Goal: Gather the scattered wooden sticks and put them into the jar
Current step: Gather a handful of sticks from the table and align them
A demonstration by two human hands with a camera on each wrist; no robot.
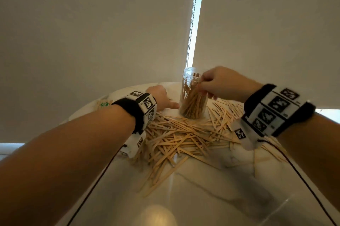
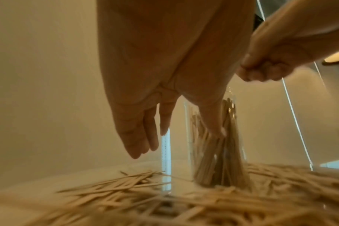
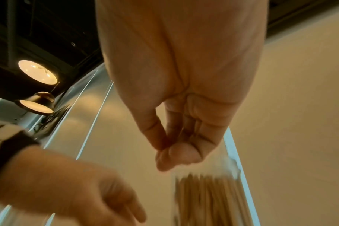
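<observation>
A clear plastic jar [image 1: 191, 100] stands upright at the far side of the table, holding many wooden sticks that lean inside it. More loose wooden sticks [image 1: 184, 137] lie in a wide pile in front of it and to its right. My left hand [image 1: 161, 98] hangs open left of the jar, fingers straight, thumb by the jar's lower wall [image 2: 213, 152]; I cannot tell if it touches. My right hand [image 1: 202, 83] hovers at the jar's mouth [image 3: 209, 195], fingertips pinched against the thumb [image 3: 170, 151]. No stick shows plainly in that pinch.
The round marble table [image 1: 211, 189] curves away at the left and far edges. A small paper packet [image 1: 104, 104] with a green mark lies at the far left. Roller blinds and a bead chain [image 1: 191, 23] hang close behind the jar. Thin cables trail from both wristbands.
</observation>
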